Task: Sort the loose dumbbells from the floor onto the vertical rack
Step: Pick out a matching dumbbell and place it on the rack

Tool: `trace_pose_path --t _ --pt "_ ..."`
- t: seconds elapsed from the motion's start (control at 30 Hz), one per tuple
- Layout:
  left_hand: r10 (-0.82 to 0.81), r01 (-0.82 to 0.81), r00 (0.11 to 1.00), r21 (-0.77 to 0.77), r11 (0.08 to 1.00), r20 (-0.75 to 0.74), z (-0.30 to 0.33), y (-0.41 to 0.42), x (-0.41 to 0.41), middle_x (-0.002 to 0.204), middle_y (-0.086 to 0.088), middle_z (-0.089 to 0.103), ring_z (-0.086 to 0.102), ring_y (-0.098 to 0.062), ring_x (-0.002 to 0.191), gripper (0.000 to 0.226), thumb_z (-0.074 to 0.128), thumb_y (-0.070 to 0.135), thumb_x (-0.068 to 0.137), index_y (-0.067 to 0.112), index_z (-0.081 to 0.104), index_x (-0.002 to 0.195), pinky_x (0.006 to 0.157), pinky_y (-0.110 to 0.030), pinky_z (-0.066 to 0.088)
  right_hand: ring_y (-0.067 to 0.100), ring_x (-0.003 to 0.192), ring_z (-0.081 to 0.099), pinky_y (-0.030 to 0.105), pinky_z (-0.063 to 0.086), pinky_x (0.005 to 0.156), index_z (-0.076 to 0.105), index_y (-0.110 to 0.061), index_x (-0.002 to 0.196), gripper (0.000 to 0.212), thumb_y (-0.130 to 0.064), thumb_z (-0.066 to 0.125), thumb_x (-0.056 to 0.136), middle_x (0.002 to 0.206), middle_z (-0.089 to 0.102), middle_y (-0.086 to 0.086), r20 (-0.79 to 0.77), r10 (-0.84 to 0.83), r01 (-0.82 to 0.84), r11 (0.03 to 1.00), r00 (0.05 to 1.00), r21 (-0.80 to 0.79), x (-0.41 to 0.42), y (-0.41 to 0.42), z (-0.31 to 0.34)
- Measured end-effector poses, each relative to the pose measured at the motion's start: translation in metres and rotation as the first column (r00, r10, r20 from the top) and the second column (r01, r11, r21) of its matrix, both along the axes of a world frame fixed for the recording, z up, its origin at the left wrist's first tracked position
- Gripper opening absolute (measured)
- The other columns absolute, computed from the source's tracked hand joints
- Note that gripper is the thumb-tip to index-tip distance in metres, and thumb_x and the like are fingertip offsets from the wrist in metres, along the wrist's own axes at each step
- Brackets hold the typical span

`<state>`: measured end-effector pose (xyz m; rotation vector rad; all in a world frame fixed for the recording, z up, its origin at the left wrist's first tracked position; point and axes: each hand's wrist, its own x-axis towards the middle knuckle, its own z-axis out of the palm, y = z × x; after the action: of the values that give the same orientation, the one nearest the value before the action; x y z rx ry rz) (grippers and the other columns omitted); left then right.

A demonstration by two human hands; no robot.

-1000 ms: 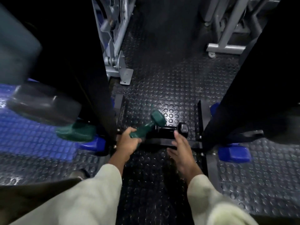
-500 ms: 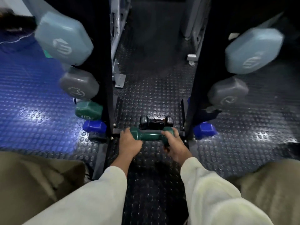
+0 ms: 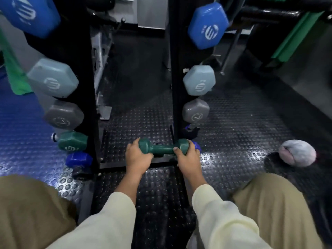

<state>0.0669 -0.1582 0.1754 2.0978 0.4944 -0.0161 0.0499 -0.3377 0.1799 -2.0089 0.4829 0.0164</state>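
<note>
Head view: studded black rubber floor (image 3: 233, 141), blue-lit at left. Left hand (image 3: 137, 157) and right hand (image 3: 187, 155) each grip green dumbbell (image 3: 162, 148) ends, low between black rack uprights (image 3: 175, 87).

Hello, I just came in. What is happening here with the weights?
A person crouches before a tall black dumbbell rack on the studded rubber floor. Both hands hold one small dark green dumbbell level, low between the rack's posts: the left hand grips its left head, the right hand its right head. Blue, pale and grey dumbbells already sit on the rack.
</note>
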Motion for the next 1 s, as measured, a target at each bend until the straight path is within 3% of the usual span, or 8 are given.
trace_pose_path --t 0.2,0.33,0.53,0.7,0.73,0.8,0.87,1.0 --pt "-0.078 0.081 0.991 -0.025 0.996 0.109 0.028 -0.04 0.005 0.121 0.0 0.051 0.059 -0.02 0.107 0.075 0.085 0.021 0.074 0.026 0.055 0.142 0.1 -0.033 0.049 0.018 0.113 0.049 0.03 0.036 0.098 0.045 -0.02 0.151 0.057 -0.037 0.065 0.101 0.127 0.048 0.001 0.184 -0.174 0.179 0.984 0.967 -0.014 -0.001 -0.03 0.024" --pt "-0.097 0.112 0.983 -0.092 0.989 0.154 0.038 -0.074 0.003 0.118 0.004 0.044 0.052 -0.012 0.096 0.067 0.083 0.024 0.08 0.024 0.053 0.14 0.094 -0.022 0.043 0.02 0.117 0.055 0.036 0.042 0.106 0.053 -0.024 0.144 0.052 -0.039 0.068 0.097 0.133 0.059 0.004 0.222 -0.243 0.247 0.969 0.944 0.011 0.021 -0.063 0.042" --pt "-0.06 0.102 0.979 -0.216 0.971 0.192 0.037 -0.113 0.009 0.125 0.001 0.042 0.053 -0.015 0.107 0.073 0.088 0.033 0.076 0.022 0.049 0.136 0.097 -0.026 0.046 0.019 0.117 0.062 0.044 0.049 0.108 0.056 -0.032 0.139 0.043 -0.04 0.065 0.098 0.123 0.065 -0.008 0.25 -0.148 0.151 0.989 0.957 0.007 0.066 -0.104 0.062" --pt "0.023 0.042 0.975 -0.286 0.957 0.222 0.013 -0.128 0.014 0.12 0.004 0.045 0.052 -0.002 0.097 0.072 0.095 0.032 0.068 0.024 0.047 0.121 0.079 -0.004 0.039 0.024 0.133 0.056 0.049 0.045 0.115 0.03 -0.037 0.16 0.065 -0.029 0.06 0.103 0.149 0.057 0.002 0.182 0.01 -0.001 0.999 0.983 -0.049 0.095 -0.11 0.042" --pt "0.034 0.032 0.978 -0.306 0.951 0.207 0.005 -0.129 0.018 0.119 0.002 0.049 0.056 -0.005 0.097 0.073 0.096 0.036 0.065 0.027 0.046 0.118 0.083 -0.008 0.044 0.024 0.134 0.056 0.049 0.045 0.115 0.026 -0.038 0.161 0.068 -0.027 0.06 0.103 0.151 0.056 0.002 0.189 0.026 -0.012 0.997 0.982 -0.079 0.097 -0.108 0.039" --pt "0.038 0.021 0.989 -0.392 0.92 0.141 -0.01 -0.129 0.026 0.115 -0.001 0.058 0.067 -0.017 0.098 0.076 0.096 0.051 0.056 0.037 0.042 0.108 0.086 -0.033 0.06 0.022 0.139 0.053 0.048 0.044 0.116 0.021 -0.041 0.162 0.074 -0.027 0.062 0.102 0.156 0.052 0.0 0.209 0.039 -0.016 0.994 0.977 -0.111 0.106 -0.104 0.031" --pt "0.02 0.013 0.998 -0.498 0.867 0.061 -0.023 -0.128 0.031 0.115 -0.004 0.062 0.072 -0.024 0.099 0.078 0.097 0.054 0.052 0.036 0.042 0.104 0.081 -0.048 0.063 0.018 0.144 0.048 0.048 0.042 0.119 0.018 -0.049 0.161 0.079 -0.032 0.064 0.098 0.161 0.046 -0.003 0.198 0.033 -0.034 0.999 0.98 0.003 0.111 -0.1 0.032" --pt "-0.007 0.008 1.0 -0.724 0.69 0.005 -0.017 -0.132 0.024 0.117 -0.014 0.067 0.077 -0.023 0.094 0.07 0.093 0.015 0.073 0.009 0.041 0.121 0.073 -0.037 0.063 0.021 0.13 0.057 0.043 0.043 0.114 0.046 -0.029 0.153 0.056 -0.034 0.061 0.099 0.148 0.058 0.003 0.083 -0.386 0.355 0.899 0.919 0.259 0.079 -0.075 0.021"
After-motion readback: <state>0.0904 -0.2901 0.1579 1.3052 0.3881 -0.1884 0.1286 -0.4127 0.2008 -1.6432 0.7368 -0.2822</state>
